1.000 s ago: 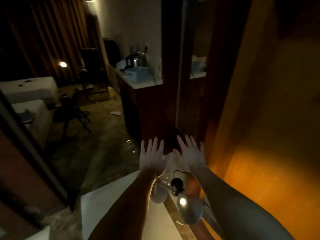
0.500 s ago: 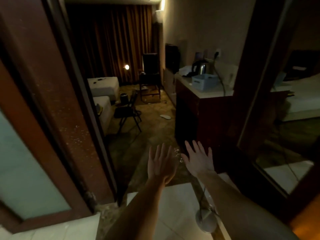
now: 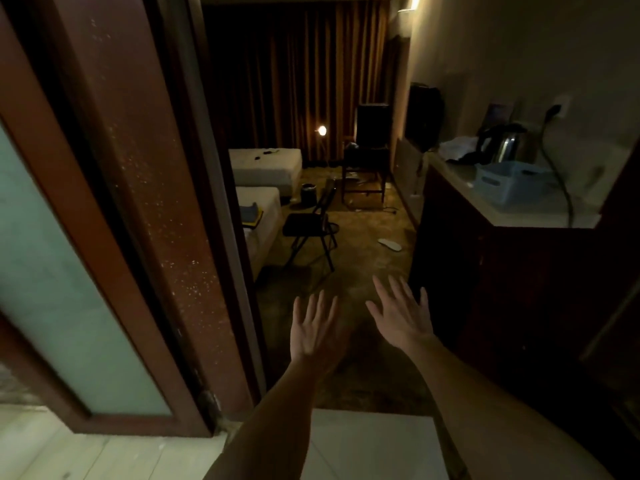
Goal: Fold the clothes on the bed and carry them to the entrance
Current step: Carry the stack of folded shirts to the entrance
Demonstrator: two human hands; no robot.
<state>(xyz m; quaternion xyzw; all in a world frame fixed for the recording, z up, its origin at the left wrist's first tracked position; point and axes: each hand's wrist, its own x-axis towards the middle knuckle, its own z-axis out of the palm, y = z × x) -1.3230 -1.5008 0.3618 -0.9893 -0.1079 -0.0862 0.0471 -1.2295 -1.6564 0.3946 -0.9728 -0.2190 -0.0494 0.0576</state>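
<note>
1. Head view looks from a doorway into a dim room, with both bare arms stretched forward above the floor.
2. Left hand [image 3: 311, 332] is released, fingers straight and spread, grasping nothing; it hovers just right of the brown door frame [image 3: 145, 202].
3. Right hand [image 3: 401, 313] is likewise released, fingers spread, holding nothing; it is farther right of the door frame, near the left hand but apart from it.
4. Folded clothes [image 3: 251, 216], blue and yellow, lie on the nearer bed [image 3: 263, 206], which shows just past the door frame's right edge.
5. A second bed [image 3: 266, 166] stands beyond the first, with small dark items on top that are too small to identify.
6. A black folding chair [image 3: 311, 226] stands on the floor right of the nearer bed, well beyond the door frame.
7. On the far right, well away from the door frame, a dark desk [image 3: 519, 216] with a pale top carries a blue basket [image 3: 509, 181] and a metal kettle [image 3: 502, 143].
8. A pale slipper [image 3: 389, 244] lies on the floor between the chair and the desk.
9. A small lamp [image 3: 322, 130] glows before the dark curtains at the far end.
</note>
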